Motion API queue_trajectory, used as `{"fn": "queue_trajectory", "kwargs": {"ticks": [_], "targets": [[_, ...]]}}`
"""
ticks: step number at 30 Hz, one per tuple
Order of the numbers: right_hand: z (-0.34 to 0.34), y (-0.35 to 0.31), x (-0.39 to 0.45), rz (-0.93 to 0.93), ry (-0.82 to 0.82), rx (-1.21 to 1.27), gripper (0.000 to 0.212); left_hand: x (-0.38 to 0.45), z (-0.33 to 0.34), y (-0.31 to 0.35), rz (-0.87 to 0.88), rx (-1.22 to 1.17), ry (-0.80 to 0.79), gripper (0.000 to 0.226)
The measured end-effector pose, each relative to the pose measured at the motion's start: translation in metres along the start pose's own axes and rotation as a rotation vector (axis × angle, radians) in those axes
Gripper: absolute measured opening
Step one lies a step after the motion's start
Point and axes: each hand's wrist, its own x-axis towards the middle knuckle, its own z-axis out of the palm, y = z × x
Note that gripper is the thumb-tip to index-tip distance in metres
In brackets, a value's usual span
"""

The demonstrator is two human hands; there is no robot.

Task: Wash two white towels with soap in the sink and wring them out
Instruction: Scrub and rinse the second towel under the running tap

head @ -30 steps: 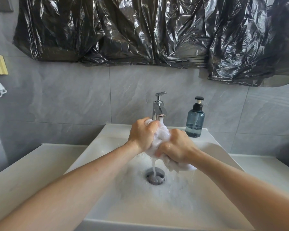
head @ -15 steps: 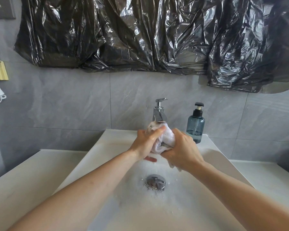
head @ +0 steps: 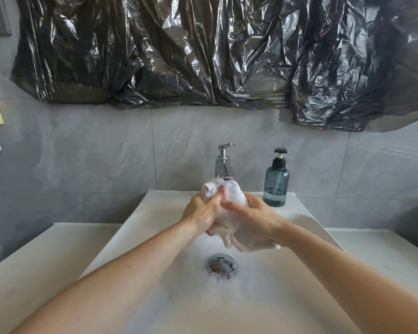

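A wet, soapy white towel (head: pixel 229 213) is bunched between both hands just under the chrome tap (head: pixel 224 165), above the white sink (head: pixel 135 218). My left hand (head: pixel 200 214) grips its left side with curled fingers. My right hand (head: pixel 253 218) wraps round the right side, and a tail of cloth hangs below that hand. Foam lies on the basin floor around the metal drain (head: pixel 222 265). I can make out only one bundle of cloth.
A blue soap pump bottle (head: pixel 276 183) stands on the sink's back ledge, right of the tap. White counter (head: pixel 34 256) runs along both sides of the basin. Black plastic sheeting (head: pixel 203 51) covers the wall above.
Both hands have kept kneading the towel and shifted up close under the tap spout. The stream of water draining from the cloth a second ago has stopped.
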Motion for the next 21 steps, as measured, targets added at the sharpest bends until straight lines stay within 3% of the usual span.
{"fn": "queue_trajectory", "kwargs": {"ticks": [3, 6, 10, 14, 18, 21], "targets": [[-0.005, 0.013, 0.015, 0.075, 0.158, -0.149, 0.058, 0.000, -0.004, 0.002, -0.053, 0.029, 0.049, 0.075], [-0.009, 0.018, 0.023, 0.095, 0.274, -0.185, 0.072, 0.002, -0.004, -0.001, -0.081, 0.028, 0.080, 0.071], [-0.008, 0.026, 0.026, 0.088, 0.314, -0.167, 0.056, 0.003, -0.002, -0.009, -0.100, -0.042, 0.080, 0.067], [-0.006, 0.028, 0.025, 0.099, 0.337, -0.137, 0.056, 0.006, 0.002, -0.007, -0.149, -0.204, 0.049, 0.054], [-0.006, 0.025, 0.023, 0.023, 0.281, -0.051, 0.040, 0.009, 0.005, -0.006, -0.144, -0.150, 0.192, 0.048], [-0.005, 0.023, 0.021, 0.080, 0.188, -0.001, 0.048, 0.007, 0.001, -0.003, -0.122, -0.195, 0.202, 0.054]]}}
